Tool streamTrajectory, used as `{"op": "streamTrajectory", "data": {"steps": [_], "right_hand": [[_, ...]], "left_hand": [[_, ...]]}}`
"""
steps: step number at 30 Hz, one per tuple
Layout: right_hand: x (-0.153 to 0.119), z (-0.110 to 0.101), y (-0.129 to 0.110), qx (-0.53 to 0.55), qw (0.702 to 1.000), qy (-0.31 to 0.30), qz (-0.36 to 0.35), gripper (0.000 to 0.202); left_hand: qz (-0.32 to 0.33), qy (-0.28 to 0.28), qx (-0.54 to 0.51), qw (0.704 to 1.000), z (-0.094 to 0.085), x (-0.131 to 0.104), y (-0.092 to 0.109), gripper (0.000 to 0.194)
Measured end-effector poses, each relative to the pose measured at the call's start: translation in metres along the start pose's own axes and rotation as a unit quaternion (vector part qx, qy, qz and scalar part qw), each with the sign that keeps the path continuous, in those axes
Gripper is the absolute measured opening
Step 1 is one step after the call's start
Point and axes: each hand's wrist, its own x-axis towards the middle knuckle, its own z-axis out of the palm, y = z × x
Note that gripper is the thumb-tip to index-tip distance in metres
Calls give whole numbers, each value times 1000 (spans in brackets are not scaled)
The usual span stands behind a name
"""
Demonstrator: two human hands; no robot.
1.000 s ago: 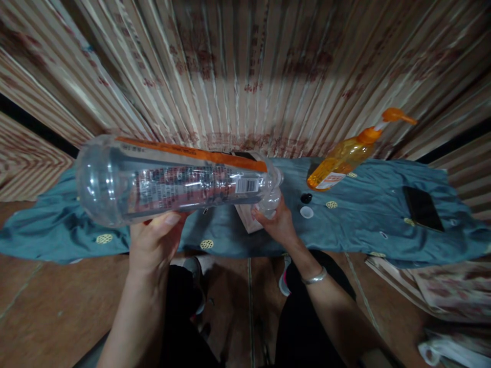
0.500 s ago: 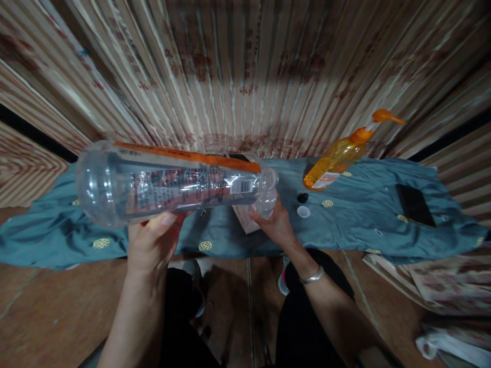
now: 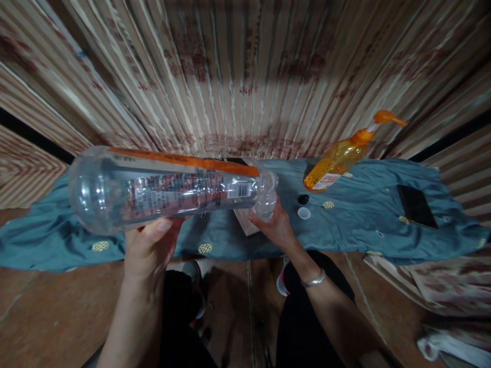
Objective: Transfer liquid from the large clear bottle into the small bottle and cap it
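So the big clear bottle [image 3: 172, 190] is dipping a bit at its base, center left, while its neck is staying by the small clear container [image 3: 265, 205], so they're keeping together. Left hand [image 3: 149, 250] is cupping it from below, thumb up, other fingers mostly hiding. Right hand [image 3: 276, 227] is pinching the container mid-frame. Teal cloth [image 3: 368, 214] is wrinkling across the middle, striped curtain [image 3: 230, 76] is hanging up top, brown floor [image 3: 57, 312] is showing lower left.
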Motion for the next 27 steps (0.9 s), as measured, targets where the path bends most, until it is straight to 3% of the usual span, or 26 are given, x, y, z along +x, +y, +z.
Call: {"op": "streamTrajectory", "data": {"steps": [3,15,24,27], "right_hand": [[-1,0,1,0,1000,2,-2,92],[-2,-2,-4,2,1000,-11,8,91],[-3,-1,1,-14,1000,-4,21,93],[-3,-2,0,-8,1000,-11,18,92]], "left_hand": [[-1,-1,10,1000,3,1,2,73],[-16,45,5,999,11,-1,6,74],[19,21,-6,1000,8,4,3,77],[30,9,-7,999,6,3,3,70]]}}
